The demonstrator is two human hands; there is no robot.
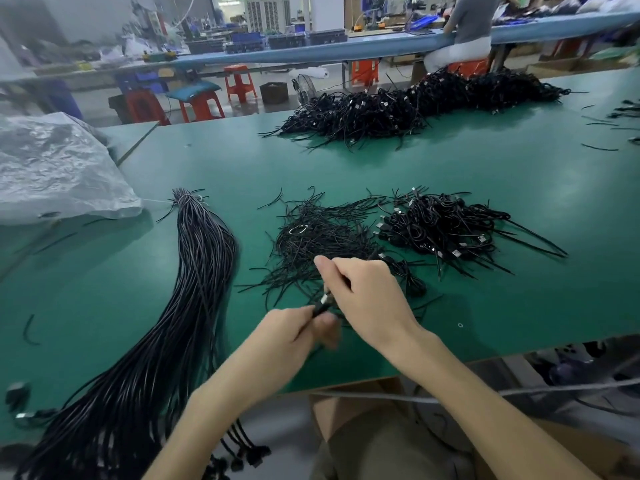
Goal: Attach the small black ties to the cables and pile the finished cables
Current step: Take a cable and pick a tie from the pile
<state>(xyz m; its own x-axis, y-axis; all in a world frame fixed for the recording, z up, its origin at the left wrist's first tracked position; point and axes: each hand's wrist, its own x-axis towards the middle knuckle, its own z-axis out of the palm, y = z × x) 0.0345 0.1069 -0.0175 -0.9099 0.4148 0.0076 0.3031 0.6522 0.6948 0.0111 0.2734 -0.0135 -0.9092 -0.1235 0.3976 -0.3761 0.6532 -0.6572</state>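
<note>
My left hand (298,327) pinches the plug end of a black cable (321,304) near the front of the green table (485,188). My right hand (363,292) is curled over the same cable just beyond it; the rest of the cable coils on the table at its right. Behind my hands lies a loose heap of small black ties (311,244). A pile of coiled, tied cables (446,230) sits to the right of it. A long bundle of straight cables (194,289) runs down the left and hangs over the front edge.
A much larger heap of black cables (415,102) lies along the table's far edge. A crumpled plastic bag (55,168) covers the left side. Loose ties are scattered at far right. Beyond are orange stools, another bench and a seated person. A cardboard box sits under the table's front.
</note>
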